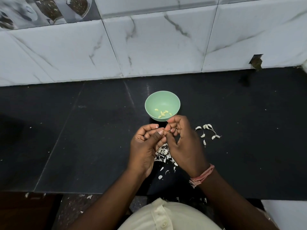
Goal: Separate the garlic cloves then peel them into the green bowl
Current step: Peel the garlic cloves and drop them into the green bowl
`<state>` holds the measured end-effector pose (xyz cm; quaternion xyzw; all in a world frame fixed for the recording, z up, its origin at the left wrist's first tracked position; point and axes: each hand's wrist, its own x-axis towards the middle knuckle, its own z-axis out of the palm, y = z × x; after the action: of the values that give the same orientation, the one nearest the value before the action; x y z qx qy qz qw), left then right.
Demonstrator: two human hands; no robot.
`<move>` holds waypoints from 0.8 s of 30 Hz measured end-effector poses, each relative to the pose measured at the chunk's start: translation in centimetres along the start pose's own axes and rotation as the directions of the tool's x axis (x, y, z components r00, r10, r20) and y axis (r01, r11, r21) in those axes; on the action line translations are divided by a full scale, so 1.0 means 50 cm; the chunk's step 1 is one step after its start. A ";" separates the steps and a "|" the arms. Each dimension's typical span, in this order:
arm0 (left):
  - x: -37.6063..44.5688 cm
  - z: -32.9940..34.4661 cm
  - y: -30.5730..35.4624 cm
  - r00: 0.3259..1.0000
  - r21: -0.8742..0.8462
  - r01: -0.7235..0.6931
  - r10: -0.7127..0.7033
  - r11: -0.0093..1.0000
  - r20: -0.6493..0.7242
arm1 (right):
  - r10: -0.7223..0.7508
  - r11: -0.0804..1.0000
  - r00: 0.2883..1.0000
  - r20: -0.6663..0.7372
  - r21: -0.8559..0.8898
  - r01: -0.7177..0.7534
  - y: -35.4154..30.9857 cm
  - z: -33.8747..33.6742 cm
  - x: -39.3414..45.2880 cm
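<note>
The task is judged to be partly done. Several peeled, yellowish cloves (162,113) are seen lying in the bottom of the green bowl (149,103), which stands on the dark countertop (83,130) just beyond the hands. To the right of the hands, a loose scatter of unpeeled cloves (207,132) is left on the counter, already separated from one another; no whole bulb is seen. A heap of papery skins (163,153) is piled below and between the hands, with a few stray flakes nearer the body. The left hand (146,146) and the right hand (182,143) are brought together just short of the bowl's near rim, fingers curled and fingertips meeting in a pinch; something small is apparently held between them, presumably a clove being stripped, though it is too hidden to be made out. A pink thread band (202,175) is worn on the right wrist. The remaining work is judged to be the peeling of the scattered cloves.
</note>
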<state>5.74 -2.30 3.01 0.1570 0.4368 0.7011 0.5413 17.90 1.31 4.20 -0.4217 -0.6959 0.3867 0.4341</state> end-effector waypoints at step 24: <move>0.021 0.003 -0.016 0.970 -0.046 0.166 -0.172 0.985 -0.170 | 0.377 0.897 0.926 0.007 0.245 -0.367 0.034 0.029 0.010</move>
<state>5.96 -1.25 2.23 0.0491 0.4830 0.6702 0.5614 16.84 2.12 2.31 -0.4985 -0.5412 0.5356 0.4144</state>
